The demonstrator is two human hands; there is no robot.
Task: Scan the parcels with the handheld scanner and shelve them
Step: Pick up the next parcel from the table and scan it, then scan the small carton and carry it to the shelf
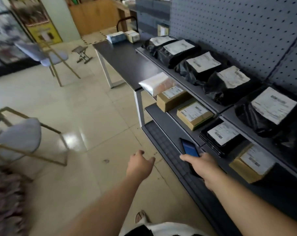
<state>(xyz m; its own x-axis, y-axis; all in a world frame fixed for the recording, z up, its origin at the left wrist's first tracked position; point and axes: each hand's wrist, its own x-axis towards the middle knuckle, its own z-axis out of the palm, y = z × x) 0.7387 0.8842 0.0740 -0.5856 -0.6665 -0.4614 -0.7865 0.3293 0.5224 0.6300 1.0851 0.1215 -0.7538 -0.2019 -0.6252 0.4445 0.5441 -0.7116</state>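
Your right hand (199,165) grips the scanner (189,148), screen up, its long axis pointing away from you along the lower shelf (163,114) front edge. Your left hand (141,161) hangs relaxed and holds nothing. Parcels (194,114) lie ahead and right, nearer your right hand; one white parcel (155,82) seemingly overhangs the table (125,60) corner.

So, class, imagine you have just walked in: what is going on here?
A person stands at grey shelving already loaded with labelled parcels: black bags on the upper shelf, cardboard boxes on the one below. Their right hand grips a handheld scanner with its blue screen lit, near the shelf edge. The left hand holds nothing, out over the tiled floor.
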